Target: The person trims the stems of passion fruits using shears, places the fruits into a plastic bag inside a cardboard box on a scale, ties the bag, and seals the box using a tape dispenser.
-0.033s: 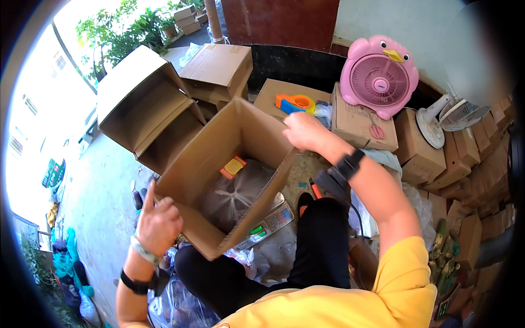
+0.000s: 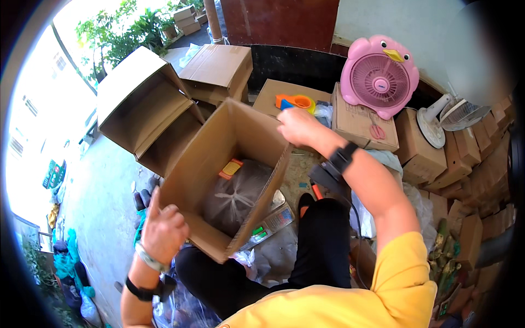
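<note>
The open carton is matt brown cardboard with ribbed edges, and the gathered bag inside it is thin, creased, slightly shiny plastic. At far right, the bird-shaped fan looks smooth, glossy plastic; near, the yellow shirt is matt cloth.

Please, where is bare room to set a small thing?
The grey floor between left hand and teal bundle; also the top of the closed carton, beside the pale bag. Crowded: right side, with brown cartons, pink fan, white fan.
</note>
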`<state>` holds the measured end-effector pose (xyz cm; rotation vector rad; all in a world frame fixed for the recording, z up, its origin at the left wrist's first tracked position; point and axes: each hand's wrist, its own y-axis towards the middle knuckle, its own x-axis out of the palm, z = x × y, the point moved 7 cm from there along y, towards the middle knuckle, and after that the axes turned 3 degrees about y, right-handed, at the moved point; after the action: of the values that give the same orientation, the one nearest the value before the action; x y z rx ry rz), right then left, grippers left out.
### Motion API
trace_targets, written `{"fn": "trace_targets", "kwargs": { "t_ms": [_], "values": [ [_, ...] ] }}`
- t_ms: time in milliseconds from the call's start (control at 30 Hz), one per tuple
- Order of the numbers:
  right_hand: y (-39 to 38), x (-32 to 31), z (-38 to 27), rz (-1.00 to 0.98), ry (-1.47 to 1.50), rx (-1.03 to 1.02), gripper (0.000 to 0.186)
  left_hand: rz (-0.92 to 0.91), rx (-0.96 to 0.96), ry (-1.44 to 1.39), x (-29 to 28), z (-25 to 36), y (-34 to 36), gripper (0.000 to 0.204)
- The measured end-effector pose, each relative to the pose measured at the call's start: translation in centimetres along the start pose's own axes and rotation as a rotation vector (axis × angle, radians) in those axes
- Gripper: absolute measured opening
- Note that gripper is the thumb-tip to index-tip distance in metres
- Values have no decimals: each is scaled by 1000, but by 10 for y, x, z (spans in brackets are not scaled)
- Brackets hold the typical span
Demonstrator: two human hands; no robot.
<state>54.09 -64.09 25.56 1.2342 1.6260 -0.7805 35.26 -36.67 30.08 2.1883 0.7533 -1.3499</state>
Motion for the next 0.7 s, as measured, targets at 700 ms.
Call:
{"fn": "trace_targets", "kwargs": {
  "t_ms": [700],
  "values": [
    [-148, 231, 293, 71, 991, 1087, 42, 42, -494, -545, -24, 94, 52, 19]
  ]
}}
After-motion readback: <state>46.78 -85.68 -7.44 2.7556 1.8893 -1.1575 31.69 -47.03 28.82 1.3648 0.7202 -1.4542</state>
